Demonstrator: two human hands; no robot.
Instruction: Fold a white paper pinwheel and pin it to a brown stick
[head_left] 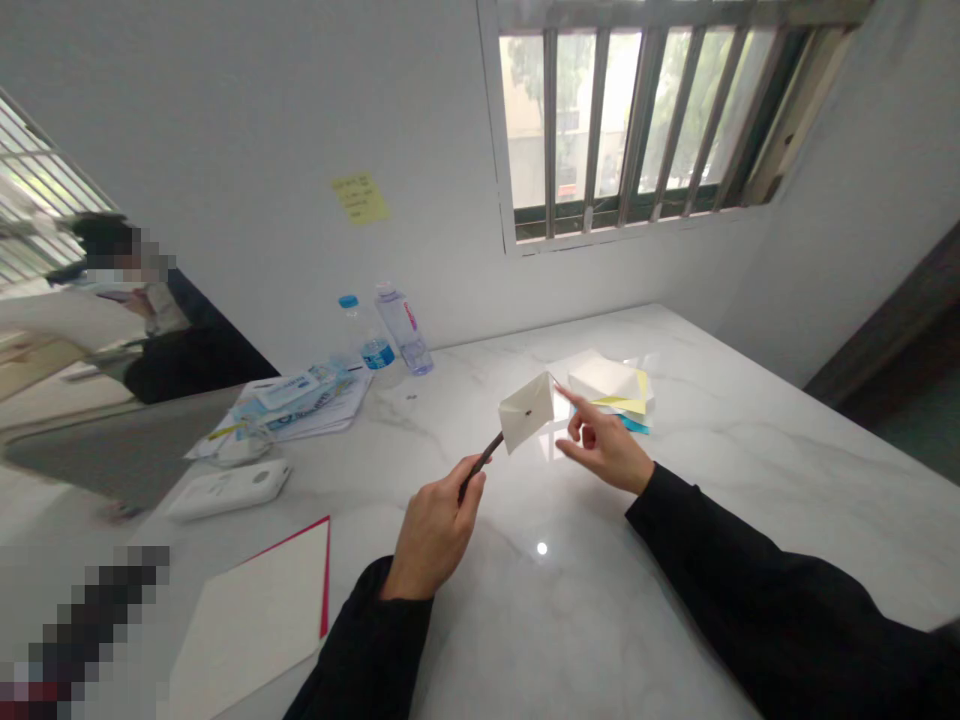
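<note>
My left hand (pixel 439 525) is closed around a thin dark stick (pixel 481 466), which slants up to the right. At its upper end sits a cream folded paper (pixel 525 412), like a small pinwheel, with a dark dot near its middle. My right hand (pixel 604 450) is just right of that paper, index finger stretched toward its upper right corner and the other fingers partly curled. It holds nothing that I can see; whether the fingertip touches the paper I cannot tell. Behind the right hand lies a stack of white, yellow and blue paper sheets (pixel 611 382).
Two plastic bottles (pixel 405 330) stand by the wall. Left on the marble table (pixel 510 630) are papers with blue-white packaging (pixel 300 395), a white device (pixel 231 490) and a cream pad with red edging (pixel 255 625). A person (pixel 161 310) sits far left.
</note>
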